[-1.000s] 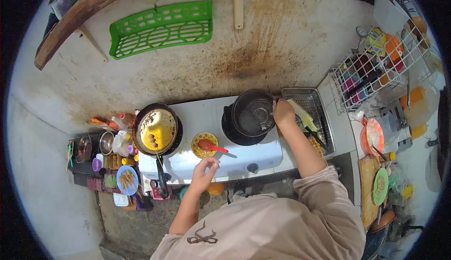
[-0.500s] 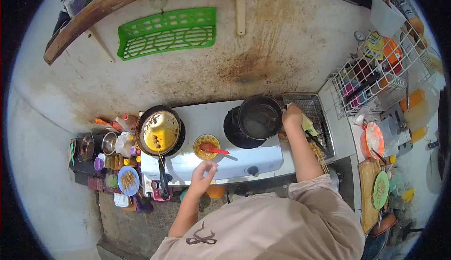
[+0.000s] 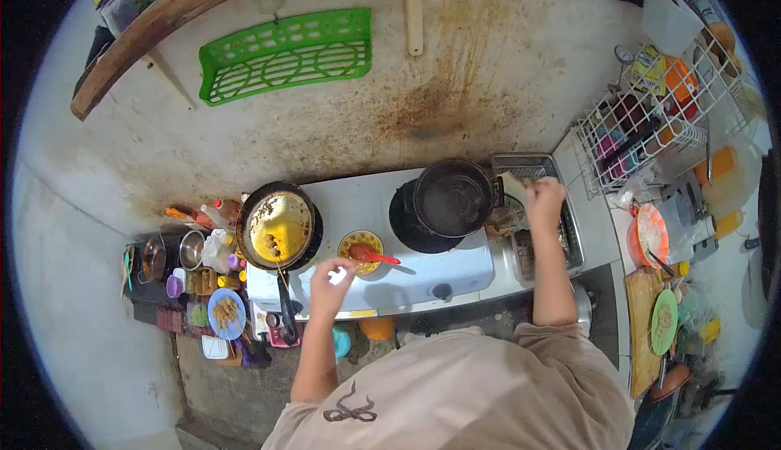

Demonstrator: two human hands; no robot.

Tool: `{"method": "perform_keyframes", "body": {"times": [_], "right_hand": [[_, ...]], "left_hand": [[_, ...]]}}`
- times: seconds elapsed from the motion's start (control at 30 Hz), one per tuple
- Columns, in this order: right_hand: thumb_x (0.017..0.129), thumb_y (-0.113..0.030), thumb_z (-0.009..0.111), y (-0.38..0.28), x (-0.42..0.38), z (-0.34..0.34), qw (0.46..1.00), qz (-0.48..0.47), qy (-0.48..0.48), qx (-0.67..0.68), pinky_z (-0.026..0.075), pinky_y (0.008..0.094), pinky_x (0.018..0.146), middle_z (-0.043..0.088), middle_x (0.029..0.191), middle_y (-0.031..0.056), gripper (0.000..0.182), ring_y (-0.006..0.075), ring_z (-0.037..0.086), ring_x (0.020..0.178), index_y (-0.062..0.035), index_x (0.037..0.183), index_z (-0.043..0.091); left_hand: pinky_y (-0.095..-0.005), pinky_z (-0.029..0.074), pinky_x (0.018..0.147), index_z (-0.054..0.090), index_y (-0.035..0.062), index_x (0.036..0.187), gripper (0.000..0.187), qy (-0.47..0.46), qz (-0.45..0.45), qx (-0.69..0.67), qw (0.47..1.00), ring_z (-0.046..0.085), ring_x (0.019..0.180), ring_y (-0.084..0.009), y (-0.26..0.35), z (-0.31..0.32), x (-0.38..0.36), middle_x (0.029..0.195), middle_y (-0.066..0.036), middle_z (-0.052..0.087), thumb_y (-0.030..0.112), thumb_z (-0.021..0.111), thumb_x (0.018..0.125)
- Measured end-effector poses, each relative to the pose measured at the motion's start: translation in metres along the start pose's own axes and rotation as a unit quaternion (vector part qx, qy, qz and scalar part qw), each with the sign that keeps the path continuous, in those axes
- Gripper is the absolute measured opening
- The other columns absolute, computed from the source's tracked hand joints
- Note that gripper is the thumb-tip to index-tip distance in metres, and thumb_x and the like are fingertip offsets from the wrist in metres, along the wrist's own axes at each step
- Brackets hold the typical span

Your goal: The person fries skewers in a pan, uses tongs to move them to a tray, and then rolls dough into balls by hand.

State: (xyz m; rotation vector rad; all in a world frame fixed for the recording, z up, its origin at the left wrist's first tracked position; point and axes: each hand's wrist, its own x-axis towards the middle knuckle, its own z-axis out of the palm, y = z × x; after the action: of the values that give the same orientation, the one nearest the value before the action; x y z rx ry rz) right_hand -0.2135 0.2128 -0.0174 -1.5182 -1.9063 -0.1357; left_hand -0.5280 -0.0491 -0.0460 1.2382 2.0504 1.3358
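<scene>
My right hand is closed above the metal rack tray right of the stove. A pale flat piece shows at its left side; what the fingers grip I cannot make out. My left hand hovers before the stove's front edge, fingers loosely bent and seemingly holding nothing. Close to it stands a patterned yellow bowl with a red spoon in it. A dark pot sits on the right burner. On the left burner, a frying pan holds yellow food and a skewer of small balls.
Left of the stove are a blue plate of skewered food, a metal bowl and bottles. To the right stand an orange bowl, a cutting board and a green plate. A white wire rack hangs on the wall.
My right hand has moved right, away from the pot's side handle to above the rack tray. The skewers seen below that arm no longer show. My left hand has shifted slightly left and up.
</scene>
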Motion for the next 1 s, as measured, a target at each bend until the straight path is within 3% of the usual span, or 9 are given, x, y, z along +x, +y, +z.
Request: {"method": "perform_keyframes", "body": {"times": [0.2,0.3,0.4,0.47,0.53,0.57,0.63,0.8,1.0], "right_hand": [[0.072,-0.009,0.057,0.078,-0.003,-0.043,0.944,0.147,-0.074,0.287,0.04,0.0333,0.073,0.056,0.081,0.0095,0.018,0.0222,0.05,0.085,-0.0046,0.09,0.057],[0.073,-0.007,0.055,0.044,-0.006,-0.119,0.802,0.223,-0.118,0.542,0.042,0.0314,0.071,0.056,0.081,0.0076,0.03,0.0171,0.052,0.082,-0.0072,0.103,0.052],[0.072,-0.005,0.054,0.097,-0.005,-0.124,0.681,0.34,-0.277,0.586,0.044,0.0299,0.069,0.056,0.081,0.0078,0.03,0.0139,0.053,0.08,-0.0074,0.102,0.053],[0.07,-0.007,0.057,0.11,-0.009,-0.085,0.851,0.413,-0.25,0.206,0.045,0.0328,0.067,0.058,0.079,0.0103,0.022,0.0197,0.056,0.077,-0.0033,0.091,0.058],[0.07,-0.009,0.057,0.097,-0.022,-0.066,0.986,0.144,-0.072,0.045,0.045,0.0348,0.067,0.059,0.079,0.012,0.018,0.025,0.057,0.075,-0.0025,0.086,0.059],[0.069,-0.01,0.057,0.09,-0.027,-0.058,0.999,-0.003,0.022,-0.037,0.045,0.0359,0.067,0.06,0.079,0.0129,0.017,0.0276,0.057,0.075,-0.0021,0.084,0.06],[0.068,-0.011,0.058,0.065,-0.026,-0.035,0.976,0.134,-0.14,0.101,0.044,0.0371,0.071,0.059,0.087,0.0143,0.018,0.0317,0.055,0.08,-0.0029,0.084,0.06],[0.068,-0.021,0.06,0.004,-0.017,0.0,0.988,0.038,-0.117,0.091,0.044,0.0376,0.071,0.058,0.085,0.0147,0.022,0.0309,0.056,0.079,-0.0039,0.082,0.06],[0.067,-0.026,0.061,-0.016,-0.003,0.021,0.979,0.069,-0.184,0.046,0.046,0.0408,0.064,0.059,0.072,0.0159,0.025,0.0321,0.057,0.071,-0.0023,0.075,0.057]], "left_hand": [[-0.0208,0.037,0.061,0.052,0.0052,0.078,0.005,0.027,-0.103,-0.178,0.978,0.042,0.067,-0.0069,-0.026,-0.024,0.04,0.072,0.002,0.05,0.002,0.055,0.074],[-0.02,0.037,0.063,0.048,0.0067,0.083,0.007,0.006,0.002,-0.302,0.953,0.041,0.067,-0.0069,-0.002,-0.023,0.056,0.077,0.001,0.047,0.004,0.052,0.078],[-0.023,0.039,0.066,0.05,0.0068,0.091,0.015,-0.114,-0.108,-0.442,0.883,0.046,0.073,-0.0091,0.025,-0.026,0.062,0.084,0.0,0.049,0.006,0.051,0.077],[-0.025,0.042,0.067,0.057,0.0049,0.091,0.016,-0.133,-0.089,-0.213,0.964,0.05,0.075,-0.0107,0.022,-0.014,0.076,0.08,-0.001,0.054,0.01,0.054,0.076],[-0.0247,0.042,0.067,0.061,0.0055,0.088,0.016,-0.071,-0.021,-0.03,0.997,0.053,0.076,-0.0133,-0.015,0.019,0.098,0.077,-0.004,0.058,0.015,0.056,0.077],[-0.0245,0.042,0.067,0.063,0.0059,0.086,0.017,-0.038,0.013,0.064,0.997,0.055,0.077,-0.0146,-0.028,0.033,0.108,0.076,-0.005,0.06,0.018,0.057,0.077],[-0.0238,0.043,0.071,0.065,0.0095,0.085,0.019,-0.073,-0.147,-0.04,0.986,0.058,0.082,-0.0209,-0.026,0.063,0.124,0.079,-0.01,0.063,0.023,0.057,0.075],[-0.0493,0.029,0.09,0.064,0.0127,0.093,0.04,-0.136,-0.144,0.34,0.919,0.051,0.099,-0.0276,0.016,0.107,0.155,0.092,-0.008,0.062,0.042,0.061,0.067],[-0.0554,0.023,0.089,0.064,0.0117,0.094,0.047,-0.168,-0.222,0.337,0.899,0.019,0.117,-0.0426,-0.008,0.137,0.184,0.118,-0.01,0.047,0.045,0.065,0.061]]}}
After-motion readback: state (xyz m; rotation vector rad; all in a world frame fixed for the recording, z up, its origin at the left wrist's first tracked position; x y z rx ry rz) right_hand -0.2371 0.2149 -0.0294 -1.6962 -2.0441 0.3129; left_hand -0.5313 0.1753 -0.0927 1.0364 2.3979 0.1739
